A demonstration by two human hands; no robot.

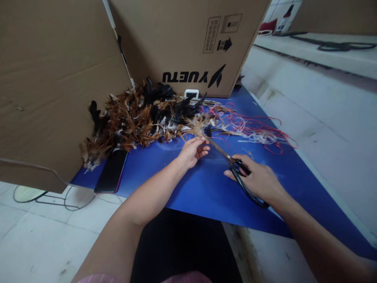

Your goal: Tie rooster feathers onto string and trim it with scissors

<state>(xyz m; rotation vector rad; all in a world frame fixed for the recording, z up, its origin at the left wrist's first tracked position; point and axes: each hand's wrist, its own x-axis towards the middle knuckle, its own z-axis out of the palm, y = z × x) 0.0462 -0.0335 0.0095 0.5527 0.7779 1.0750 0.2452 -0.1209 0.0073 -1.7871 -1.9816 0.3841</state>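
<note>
My right hand (257, 177) is closed around the black handles of a pair of scissors (240, 177), whose blades point up and left. Thumb and fingertips of my left hand (193, 151) pinch a light brown feather (198, 125) by its lower end. The scissor tips reach right beside those fingertips; whether they touch the feather I cannot tell. Just behind my left hand lies a heap of brown, black and white feathers (138, 118). To the right of the heap spreads a tangle of red and white strings (250, 125).
A blue board (188, 188) forms the work surface. Large cardboard boxes (176, 39) stand at the back and left. A phone (110, 173) lies at the near left edge, and a small white device (191, 93) sits by the box. A pale ledge (324, 43) runs along the right.
</note>
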